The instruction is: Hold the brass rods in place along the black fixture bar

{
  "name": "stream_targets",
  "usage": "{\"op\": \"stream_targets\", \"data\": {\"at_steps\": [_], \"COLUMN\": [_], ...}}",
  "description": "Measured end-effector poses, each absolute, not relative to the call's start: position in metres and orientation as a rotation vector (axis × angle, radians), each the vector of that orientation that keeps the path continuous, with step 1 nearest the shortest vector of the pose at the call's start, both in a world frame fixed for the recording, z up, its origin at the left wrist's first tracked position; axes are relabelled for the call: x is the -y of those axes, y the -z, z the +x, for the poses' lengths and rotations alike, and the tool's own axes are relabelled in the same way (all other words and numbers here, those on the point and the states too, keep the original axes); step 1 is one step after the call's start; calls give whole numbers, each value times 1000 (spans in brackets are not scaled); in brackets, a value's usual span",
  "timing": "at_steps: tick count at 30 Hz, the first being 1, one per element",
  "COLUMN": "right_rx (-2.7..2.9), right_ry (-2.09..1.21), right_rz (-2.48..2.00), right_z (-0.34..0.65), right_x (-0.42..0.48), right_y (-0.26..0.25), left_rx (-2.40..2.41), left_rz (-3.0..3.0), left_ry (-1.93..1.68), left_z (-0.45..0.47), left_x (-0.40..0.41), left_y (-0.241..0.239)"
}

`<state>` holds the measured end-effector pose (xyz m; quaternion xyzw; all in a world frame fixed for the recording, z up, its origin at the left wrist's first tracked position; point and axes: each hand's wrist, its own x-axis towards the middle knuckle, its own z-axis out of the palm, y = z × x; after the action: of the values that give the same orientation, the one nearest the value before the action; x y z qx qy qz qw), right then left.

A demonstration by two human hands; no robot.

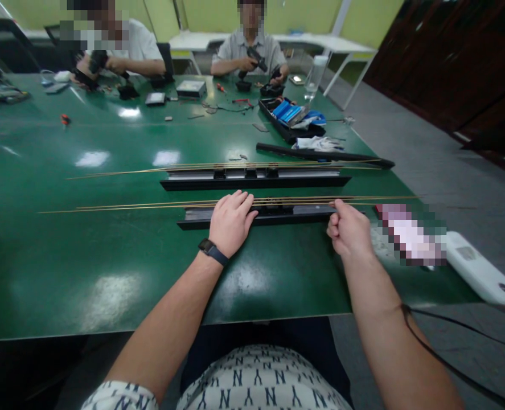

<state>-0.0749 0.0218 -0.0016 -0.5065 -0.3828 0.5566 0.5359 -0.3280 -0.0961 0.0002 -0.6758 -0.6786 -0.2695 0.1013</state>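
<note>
A long black channel-shaped rail (307,218) lies across the green table in front of me. Several thin gold-coloured rods (150,205) run lengthwise over it and stick out past both ends. My left hand (233,222) lies with fingers outstretched across the rail and rods, left of the middle. Near the rail's right end, my right hand (349,226) is closed, with thumb and forefinger pinched at a thin rod; its other fingers are curled. Just beyond is a second black rail (256,183), with dark blocks inside and more thin rods along it.
Behind the rails lie a black tube (320,155), white gloves (318,143) and a black tray (278,122) with blue packets. A phone (410,233) and white device (478,265) are at right. Two people sit opposite, one holding a power drill (256,58).
</note>
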Motion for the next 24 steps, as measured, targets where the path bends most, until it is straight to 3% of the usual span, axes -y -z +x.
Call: {"op": "stream_targets", "data": {"at_steps": [24], "right_rx": [915], "right_ry": [-1385], "right_rz": [-1190], "right_z": [-75], "right_x": [-23], "right_y": [5], "left_rx": [1961], "left_rz": [-1977], "left_ry": [784], "left_z": [-328], "left_x": [96], "left_y": [0]}}
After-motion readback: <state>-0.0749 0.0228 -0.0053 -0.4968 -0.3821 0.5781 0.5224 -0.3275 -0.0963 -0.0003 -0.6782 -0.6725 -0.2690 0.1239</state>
